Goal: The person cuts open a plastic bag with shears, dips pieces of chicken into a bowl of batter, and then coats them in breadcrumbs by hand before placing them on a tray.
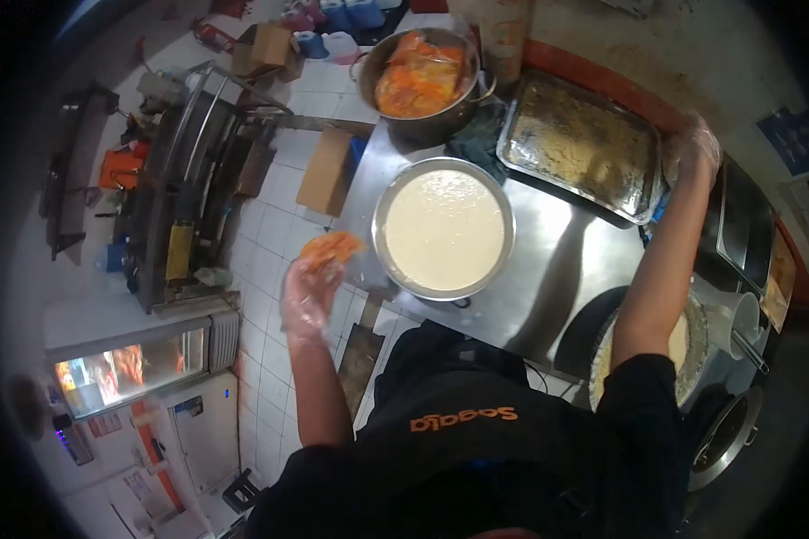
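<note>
My left hand [309, 301], in a clear plastic glove, is closed around a flat orange marinated piece of meat [334, 247]. It is held up to the left of a wide metal bowl [377, 242] full of pale, creamy batter [444, 229]. My right hand [697, 151], also gloved, reaches far right, just past the right end of a large metal tray [643, 216] with a brown, crumb-like layer in it; its fingers are not clear to see. Similar orange pieces [421, 81] fill a big two-handled pot [436, 126] behind the bowl.
Bowl and tray stand on a steel table [535, 234]. Under my right arm is another large basin [699, 359] with pale contents, beside a white container [737, 314] and a pan [728, 440]. A cardboard box [325, 171] stands left of the table, over white floor tiles.
</note>
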`<action>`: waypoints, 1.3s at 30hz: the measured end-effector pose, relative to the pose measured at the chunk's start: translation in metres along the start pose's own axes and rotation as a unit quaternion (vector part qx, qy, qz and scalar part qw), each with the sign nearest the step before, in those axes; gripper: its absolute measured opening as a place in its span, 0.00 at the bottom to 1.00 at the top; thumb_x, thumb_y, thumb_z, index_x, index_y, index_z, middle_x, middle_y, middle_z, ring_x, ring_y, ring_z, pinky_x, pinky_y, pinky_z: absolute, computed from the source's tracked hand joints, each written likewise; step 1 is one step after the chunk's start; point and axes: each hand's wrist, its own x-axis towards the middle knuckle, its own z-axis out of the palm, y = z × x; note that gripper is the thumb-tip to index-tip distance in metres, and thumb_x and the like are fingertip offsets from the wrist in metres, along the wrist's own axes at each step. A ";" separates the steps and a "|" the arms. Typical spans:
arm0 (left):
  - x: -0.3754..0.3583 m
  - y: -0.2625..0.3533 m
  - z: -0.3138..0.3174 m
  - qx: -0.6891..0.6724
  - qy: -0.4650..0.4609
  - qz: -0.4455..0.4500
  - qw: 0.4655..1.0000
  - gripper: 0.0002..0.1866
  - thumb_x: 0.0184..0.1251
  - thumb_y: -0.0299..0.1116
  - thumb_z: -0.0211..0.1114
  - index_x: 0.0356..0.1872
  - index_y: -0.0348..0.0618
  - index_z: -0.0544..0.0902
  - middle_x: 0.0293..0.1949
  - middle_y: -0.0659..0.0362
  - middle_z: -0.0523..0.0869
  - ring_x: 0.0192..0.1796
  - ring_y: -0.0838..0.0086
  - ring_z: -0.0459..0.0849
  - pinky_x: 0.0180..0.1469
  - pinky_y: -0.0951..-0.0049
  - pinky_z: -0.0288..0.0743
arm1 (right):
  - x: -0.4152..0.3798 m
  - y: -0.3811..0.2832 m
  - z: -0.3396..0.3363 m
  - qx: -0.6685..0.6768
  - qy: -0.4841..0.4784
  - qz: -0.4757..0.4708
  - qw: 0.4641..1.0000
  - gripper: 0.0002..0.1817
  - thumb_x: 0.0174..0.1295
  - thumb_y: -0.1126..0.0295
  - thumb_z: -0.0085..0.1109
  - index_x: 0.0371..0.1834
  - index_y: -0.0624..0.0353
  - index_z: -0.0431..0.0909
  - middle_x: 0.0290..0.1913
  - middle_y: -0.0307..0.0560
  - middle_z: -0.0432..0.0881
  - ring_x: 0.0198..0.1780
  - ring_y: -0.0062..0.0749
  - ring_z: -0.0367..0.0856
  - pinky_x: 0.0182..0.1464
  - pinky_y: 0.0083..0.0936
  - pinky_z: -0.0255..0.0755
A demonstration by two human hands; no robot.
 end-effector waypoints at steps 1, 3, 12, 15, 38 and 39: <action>0.001 -0.002 0.011 0.000 -0.002 0.003 1.000 0.19 0.61 0.36 0.64 0.49 0.35 0.75 0.47 0.49 0.81 0.46 0.63 0.80 0.49 0.62 0.75 | -0.037 -0.013 0.004 0.146 -0.005 0.047 0.988 0.22 0.56 0.51 0.65 0.41 0.60 0.84 0.41 0.44 0.84 0.41 0.33 0.80 0.46 0.32 0.74; 0.002 0.000 0.036 0.024 -0.020 -0.029 0.999 0.13 0.62 0.33 0.63 0.45 0.37 0.78 0.45 0.50 0.82 0.43 0.64 0.80 0.45 0.64 0.75 | -0.057 0.008 0.029 0.230 -0.129 -0.055 0.963 0.25 0.52 0.50 0.71 0.43 0.60 0.83 0.38 0.42 0.82 0.39 0.27 0.77 0.42 0.25 0.72; 0.027 -0.005 0.036 -0.048 -0.133 -0.226 0.964 0.18 0.64 0.31 0.61 0.51 0.31 0.73 0.48 0.50 0.80 0.44 0.66 0.80 0.42 0.65 0.77 | -0.353 0.061 0.083 0.136 -0.614 -0.189 0.755 0.27 0.51 0.65 0.73 0.56 0.57 0.79 0.49 0.44 0.82 0.51 0.29 0.78 0.55 0.29 0.74; 0.040 -0.009 0.031 -0.012 -0.231 -0.269 0.935 0.21 0.65 0.32 0.60 0.55 0.29 0.71 0.52 0.48 0.79 0.51 0.66 0.81 0.47 0.68 0.78 | -0.387 0.082 0.088 0.236 -0.589 -0.026 0.772 0.23 0.53 0.67 0.72 0.51 0.64 0.79 0.44 0.44 0.83 0.45 0.25 0.80 0.49 0.24 0.76; 0.057 -0.051 0.037 0.018 -0.245 -0.180 0.952 0.14 0.61 0.21 0.62 0.48 0.34 0.75 0.42 0.56 0.80 0.43 0.72 0.81 0.48 0.74 0.78 | -0.437 0.090 0.085 0.155 -0.375 -0.058 0.912 0.11 0.61 0.70 0.62 0.42 0.66 0.81 0.33 0.43 0.83 0.32 0.21 0.79 0.37 0.19 0.73; 0.056 -0.048 0.040 0.017 -0.247 -0.180 0.952 0.14 0.61 0.21 0.62 0.48 0.34 0.75 0.42 0.56 0.80 0.43 0.72 0.81 0.48 0.74 0.78 | -0.437 0.091 0.084 0.141 -0.378 -0.071 0.912 0.11 0.60 0.71 0.62 0.41 0.68 0.81 0.33 0.43 0.84 0.31 0.20 0.79 0.36 0.19 0.74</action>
